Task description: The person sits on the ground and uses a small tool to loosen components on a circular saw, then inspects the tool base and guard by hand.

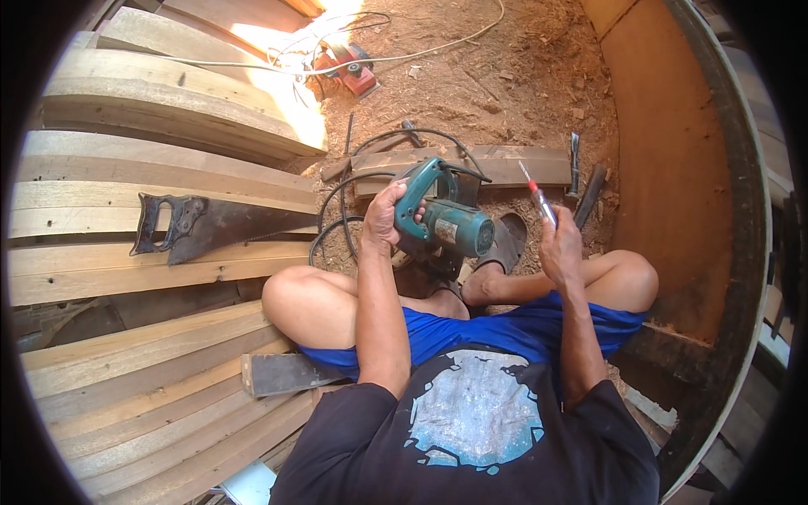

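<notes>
My left hand [387, 217] is wrapped round the handle of a teal circular saw [455, 225], held above my crossed legs with its motor housing toward the right. The saw's underside and blade are mostly hidden from this view. In my right hand [560, 244] a screwdriver [543, 202] with a red and clear handle points up and away, its thin shaft bare. The screwdriver is apart from the saw. A dark power cord [343, 195] loops on the ground beyond and left of the saw.
Stacked planks [168, 101] fill the left side, with a handsaw [227, 225] lying on them. A red power tool [349, 69] sits on sawdust at the back. Ahead lie a short board [509, 168] and a chisel-like tool [574, 160]. A wooden panel [673, 151] stands at right.
</notes>
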Demonstrator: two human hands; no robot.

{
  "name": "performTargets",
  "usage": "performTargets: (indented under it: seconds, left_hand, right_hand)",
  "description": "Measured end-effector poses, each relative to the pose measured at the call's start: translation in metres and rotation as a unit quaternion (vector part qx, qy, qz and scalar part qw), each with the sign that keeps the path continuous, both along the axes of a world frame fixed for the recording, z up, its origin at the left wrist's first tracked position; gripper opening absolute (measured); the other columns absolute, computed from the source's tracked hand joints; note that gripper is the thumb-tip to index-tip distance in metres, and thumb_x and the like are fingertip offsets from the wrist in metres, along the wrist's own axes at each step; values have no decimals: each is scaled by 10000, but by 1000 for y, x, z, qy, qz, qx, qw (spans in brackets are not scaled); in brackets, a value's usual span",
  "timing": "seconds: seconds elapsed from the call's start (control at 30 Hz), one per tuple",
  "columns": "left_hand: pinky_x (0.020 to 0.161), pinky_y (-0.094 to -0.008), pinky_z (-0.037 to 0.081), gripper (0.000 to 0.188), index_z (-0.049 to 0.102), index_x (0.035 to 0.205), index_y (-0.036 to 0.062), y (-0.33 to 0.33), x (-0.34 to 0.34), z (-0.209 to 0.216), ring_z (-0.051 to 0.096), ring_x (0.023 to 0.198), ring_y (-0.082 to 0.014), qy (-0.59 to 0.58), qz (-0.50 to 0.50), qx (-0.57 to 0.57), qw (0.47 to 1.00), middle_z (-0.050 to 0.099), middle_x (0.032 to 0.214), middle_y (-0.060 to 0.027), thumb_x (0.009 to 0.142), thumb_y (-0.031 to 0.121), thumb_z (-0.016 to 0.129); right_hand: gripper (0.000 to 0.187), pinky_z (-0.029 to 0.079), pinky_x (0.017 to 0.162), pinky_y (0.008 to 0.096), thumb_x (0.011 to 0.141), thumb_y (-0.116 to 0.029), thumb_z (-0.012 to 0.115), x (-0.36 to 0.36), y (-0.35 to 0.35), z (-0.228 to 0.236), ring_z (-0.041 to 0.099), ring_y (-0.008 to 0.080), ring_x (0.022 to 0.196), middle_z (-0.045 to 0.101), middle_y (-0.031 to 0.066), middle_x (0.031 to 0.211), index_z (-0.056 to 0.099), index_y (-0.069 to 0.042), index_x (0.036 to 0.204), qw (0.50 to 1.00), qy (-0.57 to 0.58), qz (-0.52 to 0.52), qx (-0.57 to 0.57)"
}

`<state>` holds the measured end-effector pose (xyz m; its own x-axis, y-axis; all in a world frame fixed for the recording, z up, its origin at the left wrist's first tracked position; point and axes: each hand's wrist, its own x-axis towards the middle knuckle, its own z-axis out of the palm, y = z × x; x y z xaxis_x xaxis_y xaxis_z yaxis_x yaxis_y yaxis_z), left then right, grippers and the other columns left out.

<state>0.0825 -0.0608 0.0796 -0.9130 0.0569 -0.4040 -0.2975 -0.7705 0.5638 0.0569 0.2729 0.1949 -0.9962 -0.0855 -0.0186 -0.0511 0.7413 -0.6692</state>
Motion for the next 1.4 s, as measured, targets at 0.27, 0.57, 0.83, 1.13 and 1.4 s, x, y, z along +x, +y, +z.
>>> performTargets:
  seconds: [0.27,0.57,0.83,1.13,1.4]
  left_hand:
    - [677,-310,579,458,572,1363,-29,0,4,0,684,766,-191,7,16,-48,999,711,930,-132,987,232,559]
    - [719,-323,590,361,638,1251,-16,16,-4,11,700,823,-180,17,40,-51,998,720,1003,-102,965,182,539]
    - [1029,-357,526,448,589,1375,-34,7,-3,-7,682,1118,-222,47,32,-39,998,691,1257,-147,977,163,526]
    - [1030,-373,534,424,597,1353,-38,8,-3,-6,682,1118,-235,56,21,-14,998,688,1262,-153,987,166,539]
    - [969,-347,549,408,603,1337,-43,10,-3,-2,690,1056,-209,32,35,-25,999,704,1209,-140,986,154,536]
  right_hand:
    - [220,478,876,536,877,-164,684,15,-72,8,606,382,1041,666,159,1036,719,-65,1071,975,137,163,71]
    - [201,455,856,425,805,-154,678,7,-156,-11,609,315,1031,677,143,1035,774,-93,970,881,67,393,256]
    - [163,494,825,443,779,-127,679,3,-169,-19,651,342,998,684,187,1011,727,-36,905,865,81,423,258]
    - [230,461,795,413,781,-166,679,7,-167,-25,648,313,962,696,182,966,763,-16,934,853,139,425,269]
    - [214,446,803,427,766,-170,689,8,-168,-25,623,310,986,676,168,977,737,-18,909,859,133,417,265]
